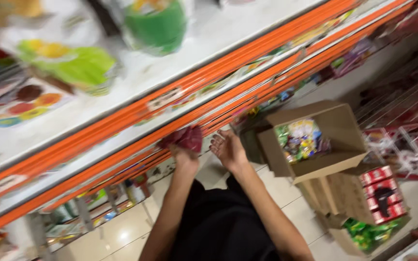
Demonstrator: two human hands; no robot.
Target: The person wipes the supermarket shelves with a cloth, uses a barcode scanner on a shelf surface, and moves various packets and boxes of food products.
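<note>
So, closest to the camera it's just forearms and a dark lap, both arms reaching out toward the orange shelf edge (pixel 136 121). The left hand (pixel 186 153) is closed around a dark red packet (pixel 185 137), holding it right up against that orange edge, so the packet looks like it's going in but isn't sitting on a shelf yet. The right hand (pixel 227 147) is just beside it, fingers spread open and holding nothing.

Past the hands and away from the orange edge, an open cardboard box (pixel 315 166) sits on the tiled floor with colourful snack packets (pixel 300 139) piled inside, so my guess is plenty of stock is left. Another box below it has green packets (pixel 366 233), with red cartons (pixel 382 193) stacked between. Furthest up above the orange edge, the white shelf top holds blurry green bags (pixel 73 65).
</note>
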